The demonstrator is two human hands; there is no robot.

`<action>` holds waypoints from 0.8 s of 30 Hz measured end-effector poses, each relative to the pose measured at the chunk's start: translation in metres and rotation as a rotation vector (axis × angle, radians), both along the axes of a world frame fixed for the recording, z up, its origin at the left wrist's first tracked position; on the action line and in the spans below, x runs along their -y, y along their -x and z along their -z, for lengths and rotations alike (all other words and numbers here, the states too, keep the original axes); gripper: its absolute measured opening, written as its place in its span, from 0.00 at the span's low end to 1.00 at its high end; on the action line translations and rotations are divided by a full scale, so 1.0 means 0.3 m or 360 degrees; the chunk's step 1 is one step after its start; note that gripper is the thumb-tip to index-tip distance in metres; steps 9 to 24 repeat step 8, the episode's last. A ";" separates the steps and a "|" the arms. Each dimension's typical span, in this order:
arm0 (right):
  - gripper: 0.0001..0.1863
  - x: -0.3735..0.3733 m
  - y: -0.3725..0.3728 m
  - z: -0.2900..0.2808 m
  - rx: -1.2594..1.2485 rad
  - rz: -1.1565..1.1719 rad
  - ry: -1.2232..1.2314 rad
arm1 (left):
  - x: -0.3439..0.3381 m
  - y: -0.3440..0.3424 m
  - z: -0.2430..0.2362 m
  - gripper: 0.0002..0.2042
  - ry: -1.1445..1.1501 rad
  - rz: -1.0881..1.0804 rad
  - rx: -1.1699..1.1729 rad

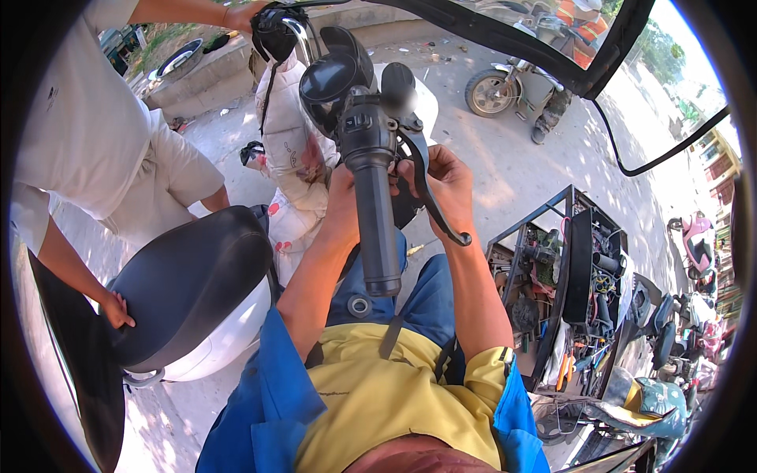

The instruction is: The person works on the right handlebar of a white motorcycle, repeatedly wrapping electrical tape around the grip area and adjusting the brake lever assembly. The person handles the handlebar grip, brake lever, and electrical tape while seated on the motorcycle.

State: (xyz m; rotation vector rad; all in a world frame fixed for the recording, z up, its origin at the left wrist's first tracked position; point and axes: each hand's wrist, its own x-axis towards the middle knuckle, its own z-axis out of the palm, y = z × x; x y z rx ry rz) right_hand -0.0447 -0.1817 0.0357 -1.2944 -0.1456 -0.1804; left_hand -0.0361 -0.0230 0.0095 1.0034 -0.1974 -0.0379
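Observation:
A black handlebar grip [374,221] with a switch housing [364,122] stands right in front of me. From the housing a black brake lever [426,185] curves down on the right. My right hand [449,185] is just behind the lever, thumb and fingers bent together in a pinch; what they hold is hidden. On the other side my left hand [344,185] reaches behind the grip, its fingers mostly covered by it. Beyond the housing are a round black mirror or gauge housing [327,83] and a small dark oval piece with a blurred patch [398,85].
At left, a person [87,134] rests a hand on a black scooter seat [197,284]. A quilted cover [292,134] hangs by the handlebar. To the right stands a metal-framed tool cart [568,276] full of tools. A motorcycle [505,87] and another person are farther off; a dark canopy frame crosses above.

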 end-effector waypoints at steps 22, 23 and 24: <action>0.10 -0.010 -0.001 0.003 -0.0038 0.0060 0.0052 | -0.008 0.002 0.005 0.08 -0.0092 -0.0008 0.0053; 0.10 -0.010 -0.001 0.003 -0.0038 0.0060 0.0052 | -0.008 0.002 0.005 0.08 -0.0092 -0.0008 0.0053; 0.10 -0.010 -0.001 0.003 -0.0038 0.0060 0.0052 | -0.008 0.002 0.005 0.08 -0.0092 -0.0008 0.0053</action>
